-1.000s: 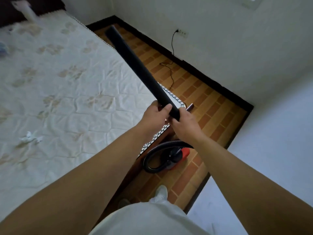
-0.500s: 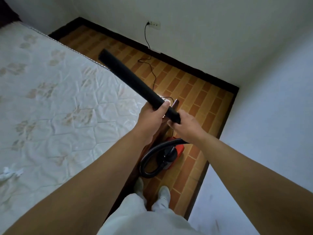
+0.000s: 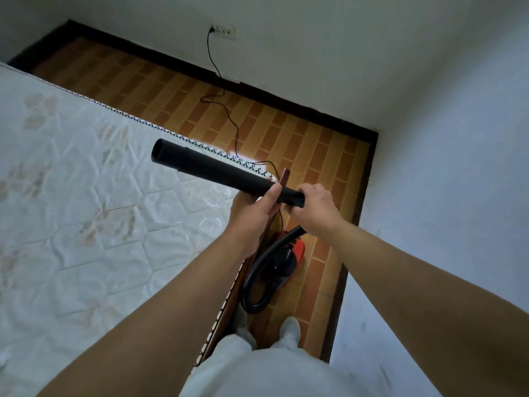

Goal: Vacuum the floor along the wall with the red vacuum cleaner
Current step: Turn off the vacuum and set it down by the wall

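Red vacuum cleaner [image 3: 297,251]: the canister sits on the brick-patterned floor [image 3: 286,133], in the strip between the bed's edge and the pale wall [image 3: 446,173] at right, just ahead of the person's white shoes [image 3: 290,329]. Its ribbed black hose [image 3: 254,272] loops from the canister up to beneath the right hand [image 3: 317,210]. The black wand tube [image 3: 217,170] is held off the floor. Its long axis runs from the hands at lower right to upper left, and its open mouth points out over the quilted mattress [image 3: 86,210]. Left hand [image 3: 252,213]: grip curled round the tube from below, thumb pressed on its near side. Right hand: grip wrapped over the tube's near end. A black power cord [image 3: 226,116] trails from the bed's corner across the floor to a wall socket [image 3: 224,31] above the dark skirting [image 3: 286,101].
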`<state>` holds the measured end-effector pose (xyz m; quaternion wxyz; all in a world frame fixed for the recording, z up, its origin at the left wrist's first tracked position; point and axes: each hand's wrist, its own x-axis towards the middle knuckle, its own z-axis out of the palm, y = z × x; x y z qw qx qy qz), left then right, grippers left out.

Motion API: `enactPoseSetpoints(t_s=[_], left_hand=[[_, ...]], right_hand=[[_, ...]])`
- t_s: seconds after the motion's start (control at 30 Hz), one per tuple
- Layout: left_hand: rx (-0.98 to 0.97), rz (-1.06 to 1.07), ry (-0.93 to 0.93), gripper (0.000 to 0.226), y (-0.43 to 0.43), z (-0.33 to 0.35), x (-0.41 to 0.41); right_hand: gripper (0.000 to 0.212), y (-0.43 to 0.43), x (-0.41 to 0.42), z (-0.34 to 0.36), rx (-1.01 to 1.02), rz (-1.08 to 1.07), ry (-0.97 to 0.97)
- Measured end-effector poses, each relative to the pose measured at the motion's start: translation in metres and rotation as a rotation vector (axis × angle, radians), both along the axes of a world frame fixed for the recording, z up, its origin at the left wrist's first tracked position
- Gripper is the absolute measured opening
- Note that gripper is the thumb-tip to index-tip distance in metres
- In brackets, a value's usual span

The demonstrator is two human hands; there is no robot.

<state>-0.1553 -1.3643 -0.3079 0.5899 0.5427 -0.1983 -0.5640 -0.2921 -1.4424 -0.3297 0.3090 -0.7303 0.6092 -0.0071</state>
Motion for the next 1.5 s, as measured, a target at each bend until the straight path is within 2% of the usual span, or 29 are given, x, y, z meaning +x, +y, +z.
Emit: enactPoseSetpoints(t_s=[0.1,0.17,0.27,0.33,0.4,0.57,0.77,0.9,1.0,1.17,1.27,1.5], left_hand=[[-0.024,0.003,0.002,0.009,-0.008,-0.004,0.003],[-0.035,0.008,-0.024,0.010,-0.012,-0.010,0.002],[-0.043,-0.019,-0.131,0.017,-0.017,-0.023,-0.002],[-0.056,-0.075,-0.230,0.027,-0.022,-0.030,-0.010],[-0.064,-0.140,-0.341,0.033,-0.028,-0.038,-0.018],[-0.014,-0.309,-0.400,0.040,-0.045,-0.055,-0.052],[0.148,-0.422,-0.269,0.039,-0.067,-0.058,-0.072],[0.304,-0.419,-0.076,0.027,-0.082,-0.055,-0.085],[0.364,-0.519,-0.110,0.025,-0.089,-0.066,-0.106],[0.461,-0.526,-0.074,0.045,-0.093,-0.108,-0.139],[0.484,-0.524,-0.094,0.045,-0.092,-0.133,-0.149],[0.505,-0.598,-0.264,0.052,-0.079,-0.210,-0.152]], right_hand=[[0.047,-0.005,0.008,-0.003,-0.009,-0.178,0.045],[0.044,-0.009,0.007,-0.002,0.110,-0.419,-0.018],[0.025,-0.015,0.001,0.007,0.508,-0.809,-0.402],[0.030,-0.024,-0.007,0.006,0.694,-0.916,-0.649],[0.034,-0.037,-0.017,-0.002,0.746,-0.933,-0.726],[0.035,-0.068,-0.034,-0.033,0.787,-0.969,-0.771],[0.042,-0.100,-0.068,-0.062,0.748,-0.977,-0.784],[0.038,-0.112,-0.091,-0.072,0.766,-0.959,-0.799],[0.029,-0.114,-0.103,-0.078,0.799,-0.914,-0.767],[0.025,-0.112,-0.115,-0.104,0.842,-0.903,-0.725],[0.018,-0.111,-0.121,-0.128,0.827,-0.929,-0.698],[0.030,-0.100,-0.124,-0.221,0.748,-1.036,-0.551]])
